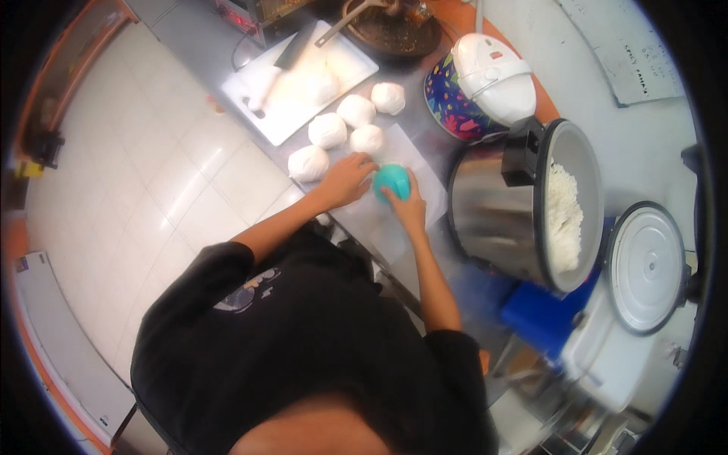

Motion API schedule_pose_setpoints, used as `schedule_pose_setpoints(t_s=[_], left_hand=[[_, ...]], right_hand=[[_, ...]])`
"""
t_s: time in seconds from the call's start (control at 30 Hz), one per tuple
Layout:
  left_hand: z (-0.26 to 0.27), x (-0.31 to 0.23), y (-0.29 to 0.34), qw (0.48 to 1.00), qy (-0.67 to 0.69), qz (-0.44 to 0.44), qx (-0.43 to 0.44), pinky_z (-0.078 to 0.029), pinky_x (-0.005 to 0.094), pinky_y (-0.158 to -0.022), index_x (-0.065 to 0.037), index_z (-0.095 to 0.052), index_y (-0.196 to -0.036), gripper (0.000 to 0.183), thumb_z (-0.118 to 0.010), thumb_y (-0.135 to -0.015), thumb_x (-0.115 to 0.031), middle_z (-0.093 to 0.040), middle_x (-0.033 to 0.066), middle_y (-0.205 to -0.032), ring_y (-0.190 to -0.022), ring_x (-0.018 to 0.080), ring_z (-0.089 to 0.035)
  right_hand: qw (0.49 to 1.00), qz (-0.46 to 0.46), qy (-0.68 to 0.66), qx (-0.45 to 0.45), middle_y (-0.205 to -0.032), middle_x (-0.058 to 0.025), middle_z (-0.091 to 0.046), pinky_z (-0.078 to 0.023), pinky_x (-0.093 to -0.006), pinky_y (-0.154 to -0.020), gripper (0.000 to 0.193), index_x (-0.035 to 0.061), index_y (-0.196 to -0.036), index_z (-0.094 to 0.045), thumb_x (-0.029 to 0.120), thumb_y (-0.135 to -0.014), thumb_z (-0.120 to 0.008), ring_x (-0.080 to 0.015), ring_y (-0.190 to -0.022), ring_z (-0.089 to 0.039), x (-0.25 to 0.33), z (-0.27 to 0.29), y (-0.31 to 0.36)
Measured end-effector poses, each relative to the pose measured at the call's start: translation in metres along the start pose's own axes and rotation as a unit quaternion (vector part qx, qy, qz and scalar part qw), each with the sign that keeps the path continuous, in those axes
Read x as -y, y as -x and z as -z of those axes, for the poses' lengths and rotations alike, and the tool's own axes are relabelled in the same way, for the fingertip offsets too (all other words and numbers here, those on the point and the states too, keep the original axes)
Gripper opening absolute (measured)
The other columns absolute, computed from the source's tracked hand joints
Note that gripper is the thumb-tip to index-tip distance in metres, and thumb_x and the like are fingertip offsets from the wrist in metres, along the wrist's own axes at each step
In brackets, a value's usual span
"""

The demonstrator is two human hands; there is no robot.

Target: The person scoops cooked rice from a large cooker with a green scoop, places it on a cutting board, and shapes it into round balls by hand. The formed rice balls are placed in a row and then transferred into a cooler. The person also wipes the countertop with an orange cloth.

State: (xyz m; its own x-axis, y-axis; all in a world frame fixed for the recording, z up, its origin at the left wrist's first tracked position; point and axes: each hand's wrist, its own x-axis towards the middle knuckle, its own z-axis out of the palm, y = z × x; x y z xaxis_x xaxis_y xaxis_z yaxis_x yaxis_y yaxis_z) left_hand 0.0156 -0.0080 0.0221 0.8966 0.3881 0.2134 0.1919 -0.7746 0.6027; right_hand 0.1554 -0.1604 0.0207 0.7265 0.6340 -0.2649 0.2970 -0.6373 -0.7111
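A small teal bowl (392, 183) rests on white sheets of paper (418, 168) at the counter's front edge. My right hand (407, 205) grips its near right side, thumb and fingers around it. Just left of the bowl, my left hand (350, 179) lies low over the paper, fingers reaching out and apart, holding nothing I can see. Several round white paper-wrapped parcels (327, 130) sit beyond and to the left of my hands. What is under the bowl is hidden.
A white cutting board (284, 114) at the far left carries a knife (287, 62). Behind it stands a dark pan (398, 36) with a wooden spatula (341, 24). To the right are a patterned rice cooker (462, 91), a large pot of white rice (563, 216) and a round lid (646, 267).
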Motion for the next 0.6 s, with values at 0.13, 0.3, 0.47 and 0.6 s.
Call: schedule_pose_setpoints(t_s=[0.13, 0.3, 0.47, 0.6], left_hand=[[-0.007, 0.017, -0.037, 0.983, -0.153, -0.063, -0.085, -0.034, 0.0526, -0.100, -0.020, -0.052, -0.123, 0.055, -0.073, -0.072, -0.020, -0.046, 0.0144, -0.132, -0.125, 0.0310, -0.042], [-0.010, 0.044, -0.071, 0.965, -0.240, -0.086, 0.055, -0.031, 0.0575, -0.100, -0.022, -0.050, -0.125, 0.064, -0.076, -0.067, -0.023, -0.047, 0.0124, -0.133, -0.125, 0.0284, -0.043], [-0.012, 0.041, -0.079, 0.967, -0.231, -0.049, 0.093, -0.034, 0.0549, -0.096, -0.021, -0.052, -0.123, 0.061, -0.076, -0.067, -0.023, -0.048, 0.0123, -0.132, -0.125, 0.0264, -0.044], [-0.019, 0.038, -0.079, 0.973, -0.219, -0.029, 0.060, -0.038, 0.0485, -0.090, -0.021, -0.052, -0.125, 0.061, -0.074, -0.068, -0.024, -0.048, 0.0121, -0.133, -0.120, 0.0289, -0.046]], right_hand=[[0.998, 0.052, 0.013, -0.028, -0.107, -0.0237, -0.066, -0.049, -0.0462, -0.086, 0.081, 0.0228, -0.141, -0.041, 0.047, -0.072, -0.077, -0.0418, -0.099, -0.063, 0.004, 0.004, 0.002], [1.000, 0.006, -0.003, 0.002, -0.108, -0.0245, -0.065, -0.049, -0.0455, -0.086, 0.080, 0.0195, -0.140, -0.043, 0.043, -0.072, -0.078, -0.0429, -0.098, -0.063, 0.000, 0.000, -0.001], [0.999, 0.031, -0.035, 0.020, -0.102, -0.0245, -0.067, -0.050, -0.0460, -0.082, 0.080, 0.0178, -0.139, -0.044, 0.041, -0.071, -0.079, -0.0423, -0.095, -0.064, -0.005, -0.002, -0.008], [0.999, -0.017, -0.014, 0.037, -0.102, -0.0238, -0.067, -0.049, -0.0458, -0.082, 0.078, 0.0173, -0.137, -0.045, 0.040, -0.071, -0.080, -0.0408, -0.094, -0.065, -0.004, -0.003, -0.011]])
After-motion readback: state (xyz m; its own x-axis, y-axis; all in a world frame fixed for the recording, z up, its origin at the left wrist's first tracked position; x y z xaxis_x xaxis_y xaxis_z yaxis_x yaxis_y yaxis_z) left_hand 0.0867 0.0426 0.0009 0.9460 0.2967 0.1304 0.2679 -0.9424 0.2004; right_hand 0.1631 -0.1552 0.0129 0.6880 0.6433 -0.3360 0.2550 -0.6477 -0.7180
